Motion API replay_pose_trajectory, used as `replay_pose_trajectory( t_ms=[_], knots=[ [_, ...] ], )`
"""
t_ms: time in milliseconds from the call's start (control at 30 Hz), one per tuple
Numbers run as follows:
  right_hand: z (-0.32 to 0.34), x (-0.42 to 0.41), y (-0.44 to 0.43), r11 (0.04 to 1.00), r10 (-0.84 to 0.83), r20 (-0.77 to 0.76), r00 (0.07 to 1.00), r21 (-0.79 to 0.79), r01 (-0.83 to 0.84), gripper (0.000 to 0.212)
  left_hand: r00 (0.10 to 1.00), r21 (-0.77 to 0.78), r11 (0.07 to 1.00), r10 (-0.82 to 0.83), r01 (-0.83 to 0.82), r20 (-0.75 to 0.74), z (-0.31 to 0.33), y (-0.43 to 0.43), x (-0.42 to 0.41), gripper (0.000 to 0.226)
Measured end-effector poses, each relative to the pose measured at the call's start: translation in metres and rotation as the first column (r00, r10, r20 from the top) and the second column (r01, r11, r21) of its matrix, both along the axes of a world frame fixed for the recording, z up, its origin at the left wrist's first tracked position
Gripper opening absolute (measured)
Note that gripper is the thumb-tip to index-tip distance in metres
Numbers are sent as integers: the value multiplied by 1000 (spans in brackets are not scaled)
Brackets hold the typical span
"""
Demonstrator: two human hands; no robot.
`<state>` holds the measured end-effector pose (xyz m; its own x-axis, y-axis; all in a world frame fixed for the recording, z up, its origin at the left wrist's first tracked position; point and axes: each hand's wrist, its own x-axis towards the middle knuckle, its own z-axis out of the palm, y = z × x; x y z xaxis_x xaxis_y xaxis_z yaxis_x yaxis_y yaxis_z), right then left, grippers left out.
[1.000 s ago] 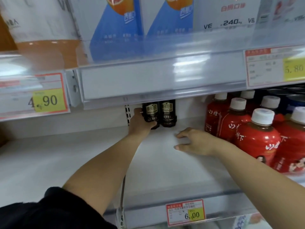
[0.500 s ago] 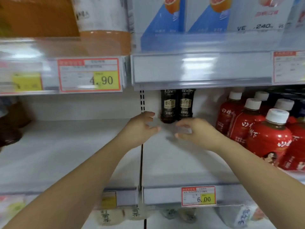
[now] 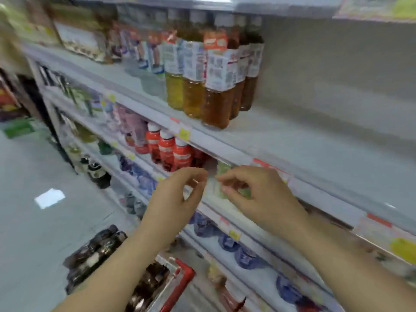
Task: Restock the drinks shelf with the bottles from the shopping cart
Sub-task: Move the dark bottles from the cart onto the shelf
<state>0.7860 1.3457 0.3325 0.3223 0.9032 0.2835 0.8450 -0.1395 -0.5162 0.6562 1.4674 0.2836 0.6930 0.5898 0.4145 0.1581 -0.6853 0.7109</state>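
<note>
Both my left hand [image 3: 177, 197] and my right hand [image 3: 258, 197] hang empty before the drinks shelf [image 3: 281, 140], fingers loosely curled and a little apart, gripping nothing. The dark bottles [image 3: 96, 251] lie packed in the shopping cart [image 3: 180, 278] at my seven o'clock, brown with pale labels, blurred. I should reach down and take each by its body, not its cap.

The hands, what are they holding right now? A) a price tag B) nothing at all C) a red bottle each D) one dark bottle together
B: the left hand and the right hand hang in front of the shelf with fingers loosely curled and nothing between them, while the dark bottles lie down in the shopping cart.
</note>
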Motion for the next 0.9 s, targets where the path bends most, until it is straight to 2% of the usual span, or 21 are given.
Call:
replay_pose_trajectory(
  t_ms=[100, 200, 300, 400, 467, 567, 700, 833, 900],
  knots=[
    [-35, -41, 63, 986, 149, -15, 989, -74, -150, 18, 978, -124, 974, 175, -189, -114, -44, 47, -61, 18],
    [-84, -74, 122, 941, 236, -98, 967, -224, -252, 21, 927, -200, 916, 305, -349, -220, -91, 85, -116, 20],
    [-146, -101, 170, 877, 261, -132, 956, -381, -292, 18, 863, -295, 829, 372, -474, -342, -139, 108, -163, 17],
    [-216, -118, 207, 773, 261, -173, 950, -553, -313, 20, 788, -324, 753, 397, -573, -472, -187, 123, -197, 21],
    [-263, -127, 223, 700, 242, -208, 948, -640, -319, 24, 748, -363, 696, 383, -619, -541, -216, 127, -213, 22],
    [-328, -134, 236, 607, 177, -220, 959, -743, -282, 44, 699, -405, 621, 349, -671, -624, -259, 129, -228, 23],
    [-397, -137, 239, 570, 28, -267, 963, -787, -235, 66, 667, -448, 555, 287, -701, -688, -312, 125, -238, 25],
    [-433, -141, 234, 546, -50, -255, 966, -817, -188, 81, 605, -442, 466, 292, -766, -741, -352, 120, -243, 36],
    [-444, -142, 230, 568, -70, -250, 966, -806, -167, 77, 579, -428, 443, 296, -788, -759, -363, 118, -243, 38]
  ],
)
